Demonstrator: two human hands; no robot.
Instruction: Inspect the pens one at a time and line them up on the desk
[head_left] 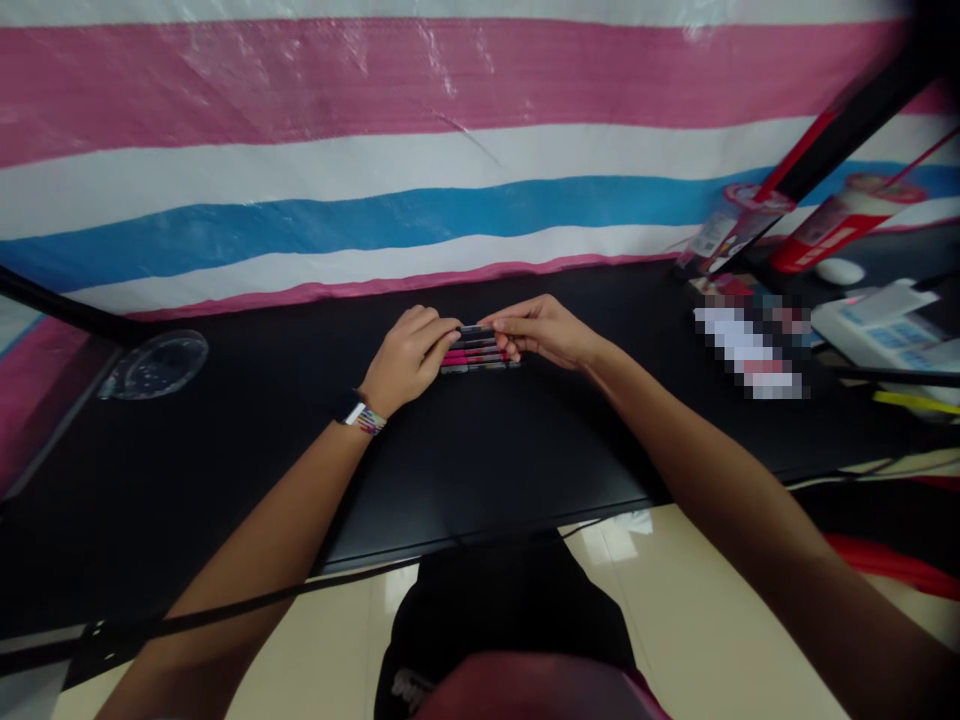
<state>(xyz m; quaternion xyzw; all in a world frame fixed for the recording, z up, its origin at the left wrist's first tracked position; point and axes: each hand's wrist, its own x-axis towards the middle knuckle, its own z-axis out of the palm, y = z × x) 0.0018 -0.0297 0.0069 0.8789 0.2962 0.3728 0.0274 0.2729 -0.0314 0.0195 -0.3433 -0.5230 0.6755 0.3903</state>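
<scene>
Both my hands meet over a small row of several pens [477,356] lying side by side on the black table [315,440]. The pens are dark with pink and red bands. My left hand [409,357] grips their left ends, fingers curled over them; a striped band sits on that wrist. My right hand [541,329] pinches the right end of the topmost dark pen between thumb and fingertips. The pens' ends are hidden under my fingers.
A clear plastic lid [157,364] lies at the table's far left. At the right stand two red drink cups [832,228], a white mouse [840,270], papers [885,325] and a blurred packet [750,350]. A striped pink, white and blue tarp [375,150] backs the table.
</scene>
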